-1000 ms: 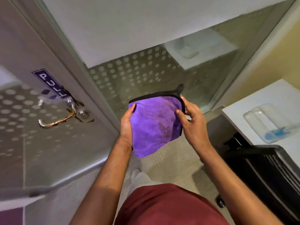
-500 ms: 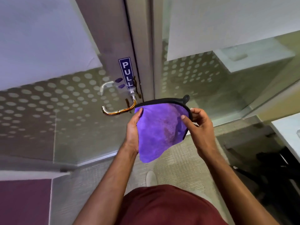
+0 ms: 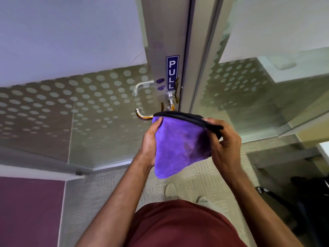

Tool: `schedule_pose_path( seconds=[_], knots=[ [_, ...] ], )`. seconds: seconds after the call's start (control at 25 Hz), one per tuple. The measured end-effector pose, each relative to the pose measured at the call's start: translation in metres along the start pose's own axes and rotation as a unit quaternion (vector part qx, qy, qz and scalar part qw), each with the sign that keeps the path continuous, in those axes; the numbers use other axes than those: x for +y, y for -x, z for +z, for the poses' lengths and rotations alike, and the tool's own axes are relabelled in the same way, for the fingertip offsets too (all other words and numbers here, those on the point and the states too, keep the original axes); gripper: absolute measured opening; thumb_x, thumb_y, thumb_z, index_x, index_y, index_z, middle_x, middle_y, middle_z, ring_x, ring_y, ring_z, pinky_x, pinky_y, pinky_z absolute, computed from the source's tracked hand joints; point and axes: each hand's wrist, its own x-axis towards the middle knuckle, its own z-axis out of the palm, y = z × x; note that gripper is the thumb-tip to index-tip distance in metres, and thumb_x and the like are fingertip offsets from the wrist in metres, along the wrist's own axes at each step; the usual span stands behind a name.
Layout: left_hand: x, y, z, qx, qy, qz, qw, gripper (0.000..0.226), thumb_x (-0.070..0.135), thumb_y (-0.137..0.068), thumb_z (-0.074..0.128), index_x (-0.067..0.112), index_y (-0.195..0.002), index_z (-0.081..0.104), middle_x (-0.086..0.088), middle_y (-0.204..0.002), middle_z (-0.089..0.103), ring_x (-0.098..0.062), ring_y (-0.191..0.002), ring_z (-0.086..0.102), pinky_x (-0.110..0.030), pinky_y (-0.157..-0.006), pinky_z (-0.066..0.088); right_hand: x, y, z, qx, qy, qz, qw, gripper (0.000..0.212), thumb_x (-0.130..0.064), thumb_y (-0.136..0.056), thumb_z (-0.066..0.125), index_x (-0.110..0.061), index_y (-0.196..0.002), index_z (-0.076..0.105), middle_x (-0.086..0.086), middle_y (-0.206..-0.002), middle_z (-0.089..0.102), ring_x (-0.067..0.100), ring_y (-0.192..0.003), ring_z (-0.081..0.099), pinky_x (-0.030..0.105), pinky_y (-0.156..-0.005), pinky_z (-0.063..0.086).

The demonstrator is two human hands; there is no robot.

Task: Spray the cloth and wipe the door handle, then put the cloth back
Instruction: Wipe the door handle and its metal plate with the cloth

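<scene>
Both hands (image 3: 187, 141) grip purple cloth (image 3: 179, 145), seemingly just before door handle (image 3: 144, 116).

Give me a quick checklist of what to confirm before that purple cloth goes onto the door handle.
1. Cloth held firmly: ok. The left hand and right hand both grip the purple cloth.
2. Cloth close to the handle: ok. Its black top edge sits just in front of the door handle.
3. Cloth touching the handle: cannot tell. The edge overlaps it in this view.
4. Dirt to wipe: ok. Brown smears show on the handle and on the door frame by the PULL sign.
5. Cloth sprayed: cannot tell. A darker patch shows, but dampness is unclear.
</scene>
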Motion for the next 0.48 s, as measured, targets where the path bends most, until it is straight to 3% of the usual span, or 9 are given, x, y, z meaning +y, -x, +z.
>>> schedule_pose_path(
  seconds=[0.08,0.12,0.2,0.24,0.28,0.36,0.44,0.48],
  knots=[
    [0.005,0.003,0.002,0.005,-0.008,0.012,1.0,0.04,0.047,-0.097,0.056,0.016,-0.111,0.077,-0.008,-0.1,0.077,-0.027,-0.09,0.073,-0.036,-0.081,0.059,-0.005,0.0,0.006,-0.026,-0.043,0.102,0.994,0.006,-0.021,-0.104,0.06,-0.023,-0.106,0.066,-0.033,-0.093,0.068,-0.011,-0.087,0.061,0.021,-0.079,0.051],
    [0.006,0.004,0.004,0.008,-0.012,0.009,1.0,0.04,0.047,-0.099,0.054,0.017,-0.101,0.08,-0.007,-0.094,0.077,-0.025,-0.086,0.073,-0.035,-0.08,0.057,-0.005,-0.002,0.007,-0.065,-0.09,0.19,0.975,0.011,-0.029,-0.103,0.061,-0.02,-0.106,0.068,-0.027,-0.094,0.072,-0.008,-0.087,0.064,0.023,-0.082,0.053],
    [0.008,0.005,0.008,0.017,-0.016,-0.002,1.0,0.047,0.049,-0.1,0.051,0.017,-0.086,0.083,-0.006,-0.088,0.077,-0.025,-0.082,0.073,-0.035,-0.083,0.054,-0.002,-0.004,0.0,-0.183,-0.225,0.351,0.89,0.026,-0.036,-0.094,0.069,-0.015,-0.107,0.075,-0.005,-0.104,0.079,0.012,-0.096,0.073,0.032,-0.088,0.06],
    [0.01,0.006,0.011,0.023,-0.018,-0.01,1.0,0.048,0.051,-0.1,0.052,0.017,-0.084,0.083,-0.007,-0.088,0.076,-0.026,-0.083,0.073,-0.036,-0.086,0.054,-0.004,-0.004,-0.007,-0.229,-0.277,0.387,0.849,0.025,-0.032,-0.087,0.074,-0.014,-0.104,0.078,0.006,-0.106,0.08,0.02,-0.095,0.075,0.035,-0.085,0.062],
    [0.01,0.005,0.013,0.026,-0.017,-0.015,0.999,0.049,0.051,-0.099,0.053,0.016,-0.083,0.082,-0.008,-0.088,0.076,-0.027,-0.084,0.072,-0.037,-0.088,0.053,-0.006,-0.004,-0.013,-0.255,-0.312,0.391,0.828,0.023,-0.025,-0.081,0.079,-0.014,-0.101,0.081,0.011,-0.106,0.079,0.024,-0.092,0.076,0.034,-0.081,0.063],
    [0.008,0.004,0.017,0.03,-0.017,-0.025,0.999,0.047,0.048,-0.1,0.054,0.016,-0.08,0.082,-0.008,-0.087,0.076,-0.027,-0.082,0.072,-0.037,-0.089,0.053,-0.009,-0.005,-0.023,-0.249,-0.359,0.368,0.821,0.035,-0.026,-0.066,0.094,-0.018,-0.099,0.083,0.012,-0.104,0.079,0.022,-0.09,0.077,0.031,-0.077,0.062],
    [0.004,0.003,0.024,0.028,-0.02,-0.03,0.999,0.04,0.042,-0.101,0.057,0.017,-0.081,0.082,-0.01,-0.089,0.077,-0.026,-0.08,0.074,-0.038,-0.088,0.055,-0.013,-0.009,-0.03,-0.195,-0.416,0.338,0.821,0.046,-0.035,-0.057,0.099,-0.019,-0.097,0.084,0.008,-0.101,0.08,0.018,-0.09,0.077,0.028,-0.075,0.062],
    [0.002,0.003,0.027,0.023,-0.026,-0.03,0.999,0.036,0.04,-0.099,0.06,0.017,-0.084,0.083,-0.01,-0.094,0.078,-0.025,-0.082,0.075,-0.039,-0.09,0.056,-0.013,-0.01,-0.031,-0.172,-0.45,0.332,0.811,0.039,-0.032,-0.062,0.096,-0.019,-0.096,0.084,0.007,-0.1,0.08,0.016,-0.092,0.077,0.028,-0.075,0.061]
  ],
)
